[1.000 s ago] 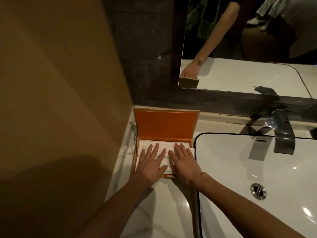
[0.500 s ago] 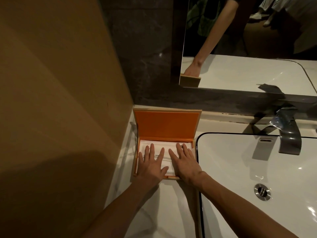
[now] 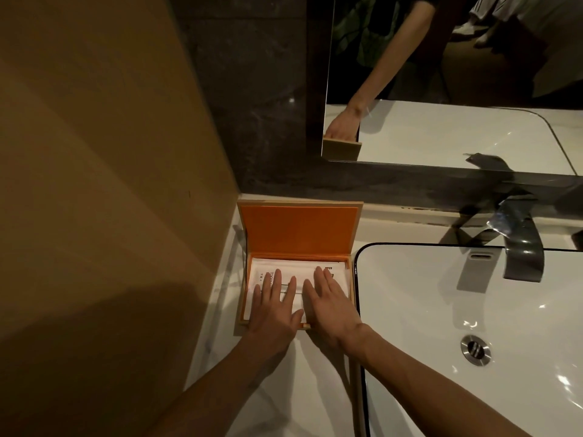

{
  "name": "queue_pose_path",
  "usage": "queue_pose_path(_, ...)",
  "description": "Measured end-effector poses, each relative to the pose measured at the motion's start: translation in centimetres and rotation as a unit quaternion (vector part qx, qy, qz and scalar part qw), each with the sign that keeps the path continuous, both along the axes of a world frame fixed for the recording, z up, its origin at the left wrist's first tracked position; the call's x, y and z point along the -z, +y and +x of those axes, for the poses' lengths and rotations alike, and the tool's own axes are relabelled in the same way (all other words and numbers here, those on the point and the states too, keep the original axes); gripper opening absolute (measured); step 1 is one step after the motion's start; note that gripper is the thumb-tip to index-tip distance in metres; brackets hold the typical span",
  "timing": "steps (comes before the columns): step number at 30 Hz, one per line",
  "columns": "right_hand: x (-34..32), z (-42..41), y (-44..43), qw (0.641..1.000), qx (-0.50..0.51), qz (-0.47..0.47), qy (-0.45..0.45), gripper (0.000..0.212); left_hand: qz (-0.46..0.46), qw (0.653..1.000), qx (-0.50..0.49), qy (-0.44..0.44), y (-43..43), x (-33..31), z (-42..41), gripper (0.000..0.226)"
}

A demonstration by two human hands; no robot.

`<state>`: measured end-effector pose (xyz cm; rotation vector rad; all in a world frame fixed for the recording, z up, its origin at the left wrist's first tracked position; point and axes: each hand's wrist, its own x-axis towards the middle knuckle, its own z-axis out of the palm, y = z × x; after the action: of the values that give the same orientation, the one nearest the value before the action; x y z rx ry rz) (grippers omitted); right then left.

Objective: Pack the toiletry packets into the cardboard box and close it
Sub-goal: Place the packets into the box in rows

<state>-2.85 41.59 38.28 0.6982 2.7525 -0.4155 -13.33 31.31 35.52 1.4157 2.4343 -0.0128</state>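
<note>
Cardboard box (image 3: 244, 279) open on the white table (image 3: 303, 383), tucked into the far left corner between the tan wall (image 3: 104, 184) and the sink (image 3: 467, 310), its right side just beside the sink's dark rim. Lid (image 3: 301, 230) raised upright at the far side, orange lining facing the camera, top edge against the dark stone backsplash (image 3: 252, 105). Orange lining also along the inside walls of the tray.

White toiletry packets (image 3: 296, 268) lying flat inside the box, filling it from left wall to right wall; small dark print on them, too small to read. How many packets in the stack: cannot tell.

Left hand (image 3: 274, 305) palm down on the left half of the packets, fingers spread and straight, heel of the hand over the near wall of the box. Right hand (image 3: 329, 305) palm down on the right half, fingers together and pointed toward the lid, wrist past the near right corner. Both flat and open, pressing or resting on the packets, gripping nothing. Thumbs close together over the middle of the box.

Grey faucet (image 3: 523, 253) at the far right over the sink, round metal drain (image 3: 475, 350) nearer. Mirror (image 3: 441, 74) above the backsplash, showing a reflected forearm and a corner of the box lid.
</note>
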Motion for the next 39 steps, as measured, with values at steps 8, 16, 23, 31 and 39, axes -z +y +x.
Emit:
queue_pose_path(8,0.4,0.5,-0.2,0.999,-0.01,-0.015,-0.03,0.074,-0.012,1.0,-0.012,0.012,-0.1,-0.4,0.0,0.074)
queue_pose_path(16,0.1,0.4,0.3,0.999,-0.022,-0.022,-0.044,0.077,-0.078,0.997,-0.021,-0.001,0.4,-1.6,0.1,0.07)
queue_pose_path(23,-0.3,0.5,0.4,0.998,-0.03,-0.011,-0.045,0.08,-0.08,0.997,-0.004,0.005,-0.1,-1.9,-0.5,0.069)
queue_pose_path(31,-1.2,0.6,0.0,0.999,-0.034,-0.007,-0.026,0.072,-0.018,0.998,-0.037,-0.038,-1.8,-4.7,-0.3,0.062)
queue_pose_path(39,-3.2,0.2,-1.6,0.998,-0.05,-0.003,-0.024,0.071,0.029,0.999,-0.017,-0.028,-5.3,-5.7,0.0,0.055)
